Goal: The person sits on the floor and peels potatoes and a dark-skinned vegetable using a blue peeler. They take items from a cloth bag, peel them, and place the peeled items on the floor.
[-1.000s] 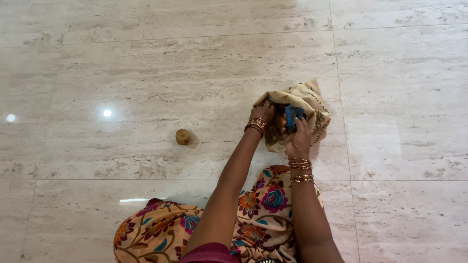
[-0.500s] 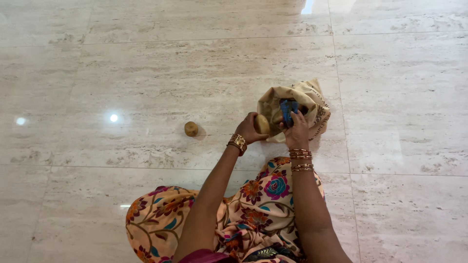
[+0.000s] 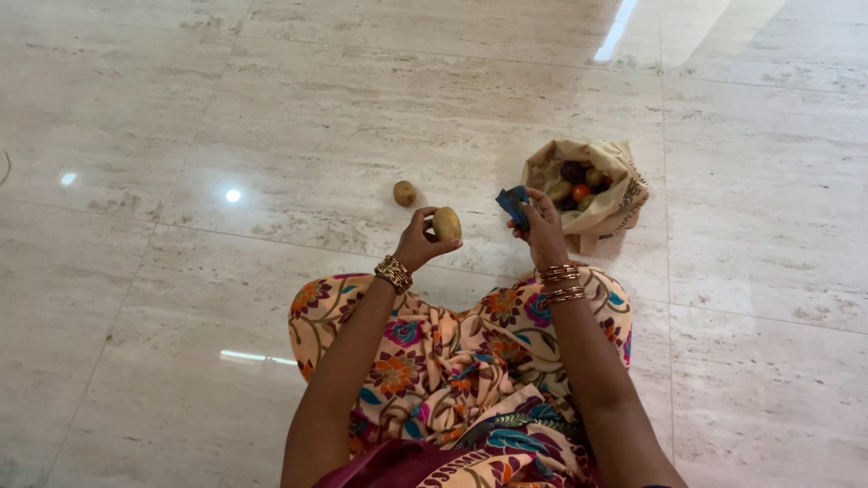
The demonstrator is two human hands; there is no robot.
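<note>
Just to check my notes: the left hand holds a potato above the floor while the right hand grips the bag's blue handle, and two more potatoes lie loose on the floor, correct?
Not quite: the head view shows only one loose potato on the floor. The rest stands: left hand holds a potato, right hand grips the bag's blue handle.

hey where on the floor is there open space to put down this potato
The floor left of the loose potato is bare, as is the stretch beyond it. It is crowded on the right: the cloth bag and right hand sit close together. The left hand holds a potato.
</note>
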